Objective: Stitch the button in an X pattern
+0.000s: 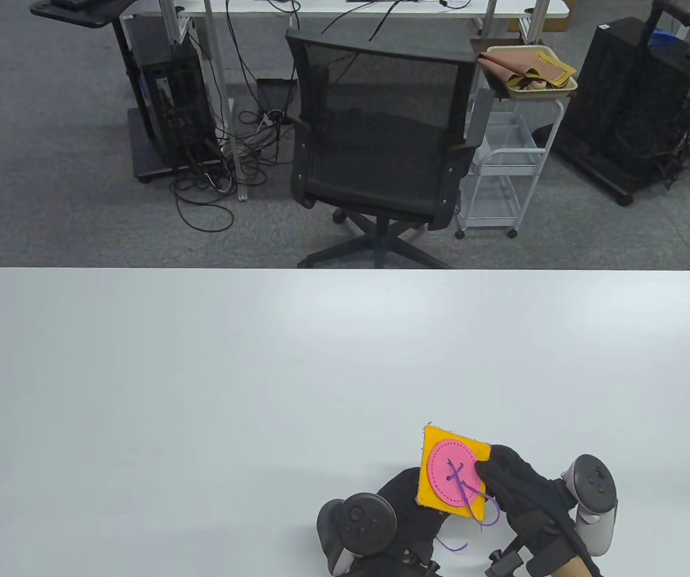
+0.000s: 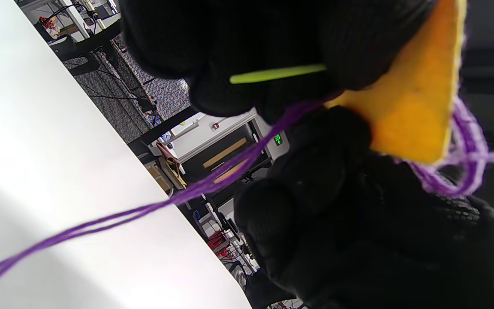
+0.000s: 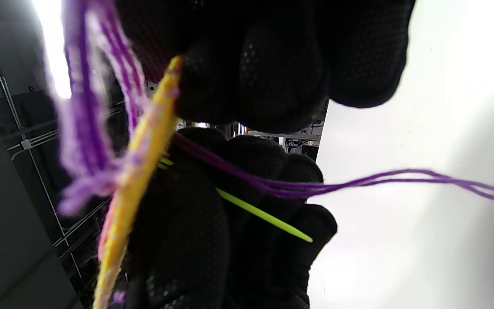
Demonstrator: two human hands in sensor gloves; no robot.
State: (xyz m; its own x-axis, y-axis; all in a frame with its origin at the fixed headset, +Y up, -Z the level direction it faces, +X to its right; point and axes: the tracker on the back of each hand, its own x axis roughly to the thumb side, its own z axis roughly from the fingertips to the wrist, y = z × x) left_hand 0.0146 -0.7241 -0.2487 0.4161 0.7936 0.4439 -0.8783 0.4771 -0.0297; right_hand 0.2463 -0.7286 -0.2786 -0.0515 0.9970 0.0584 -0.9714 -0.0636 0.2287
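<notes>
A yellow felt square (image 1: 441,442) with a pink round button (image 1: 450,481) is held tilted up above the table's front edge. Purple thread (image 1: 489,511) crosses the button and loops loose below it. My right hand (image 1: 516,481) grips the square's right edge; in the right wrist view its fingers (image 3: 272,77) pinch the felt (image 3: 140,171). My left hand (image 1: 402,493) is behind the square. In the left wrist view its fingers (image 2: 264,86) pinch a green needle (image 2: 277,74) at the felt's back (image 2: 414,107). The thread (image 2: 144,210) trails from there over the table.
The white table (image 1: 201,390) stretches far to the left and back of the hands. A black office chair (image 1: 381,138) and a white cart (image 1: 501,174) stand beyond its far edge.
</notes>
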